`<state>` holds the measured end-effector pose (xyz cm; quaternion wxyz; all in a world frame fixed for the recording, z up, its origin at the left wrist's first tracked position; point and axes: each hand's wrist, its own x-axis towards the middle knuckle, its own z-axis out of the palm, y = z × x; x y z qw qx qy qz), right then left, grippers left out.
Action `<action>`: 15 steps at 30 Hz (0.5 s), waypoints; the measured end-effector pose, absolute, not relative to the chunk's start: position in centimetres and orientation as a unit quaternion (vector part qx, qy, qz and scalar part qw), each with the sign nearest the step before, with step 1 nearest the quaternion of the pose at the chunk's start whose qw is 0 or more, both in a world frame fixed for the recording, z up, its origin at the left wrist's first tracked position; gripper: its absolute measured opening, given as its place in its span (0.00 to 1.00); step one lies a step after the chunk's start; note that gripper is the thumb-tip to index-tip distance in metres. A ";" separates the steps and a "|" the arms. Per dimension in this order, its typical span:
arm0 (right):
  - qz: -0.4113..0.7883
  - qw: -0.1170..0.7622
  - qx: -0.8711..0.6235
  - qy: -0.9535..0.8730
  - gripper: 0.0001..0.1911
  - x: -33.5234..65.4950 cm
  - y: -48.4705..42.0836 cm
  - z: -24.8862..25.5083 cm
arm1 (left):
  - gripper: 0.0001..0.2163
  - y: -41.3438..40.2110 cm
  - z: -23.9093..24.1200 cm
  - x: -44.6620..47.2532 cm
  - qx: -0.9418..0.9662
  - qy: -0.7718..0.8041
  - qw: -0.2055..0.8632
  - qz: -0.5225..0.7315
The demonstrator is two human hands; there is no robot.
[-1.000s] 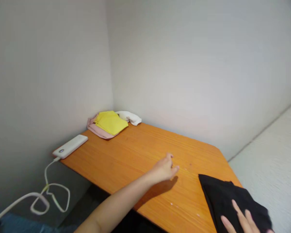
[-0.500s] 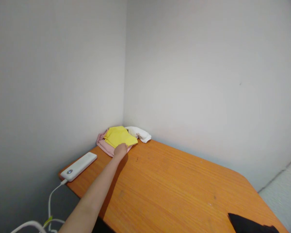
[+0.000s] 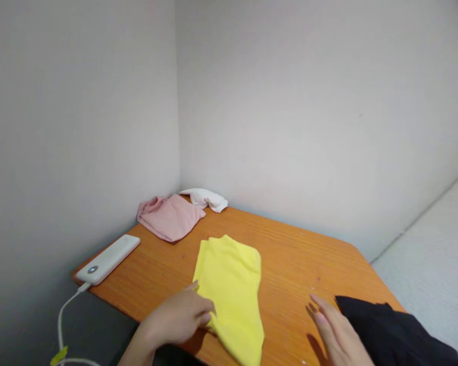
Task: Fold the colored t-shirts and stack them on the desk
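Observation:
A folded yellow cloth, perhaps a garment, lies on the wooden table in front of me. My left hand grips its near left edge, thumb and fingers closed on the fabric. To the right of the cloth, my right hand hovers low over the table, fingers stretched out and holding nothing. Beside it on the right is a black cloth, partly hidden by that hand. Near the far left corner sits a folded pink cloth, with a white cloth just behind it.
A white power bank with a white cable plugged in lies along the left edge of the wooden table. Grey walls meet behind the far corner. A pale surface borders the right side.
The yellow cloth has come off the pink one and toward me, drawn by my left hand. My right hand has entered at the lower right. More of the black cloth shows.

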<state>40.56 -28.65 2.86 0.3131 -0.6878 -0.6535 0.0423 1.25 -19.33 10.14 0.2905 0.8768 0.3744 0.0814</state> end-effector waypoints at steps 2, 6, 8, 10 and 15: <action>0.088 0.294 -0.712 -0.631 0.28 37.8 -28.2 1.4 | 0.12 -21.5 10.0 0.7 0.868 0.383 0.311 0.053; 0.130 0.328 -0.719 -0.599 0.26 32.5 -27.9 1.6 | 0.14 -22.1 11.2 2.4 0.858 0.422 0.277 0.092; 0.153 0.372 -0.704 -0.585 0.23 30.4 -28.2 2.9 | 0.15 -22.1 11.4 4.7 0.857 0.412 0.278 0.137; 0.199 0.404 -0.678 -0.581 0.20 28.5 -29.0 4.3 | 0.19 -22.5 11.0 7.0 0.841 0.410 0.310 0.172; 0.310 0.433 -0.606 -0.590 0.14 25.6 -31.3 5.5 | 0.20 -23.8 8.8 9.9 0.790 0.494 0.328 0.155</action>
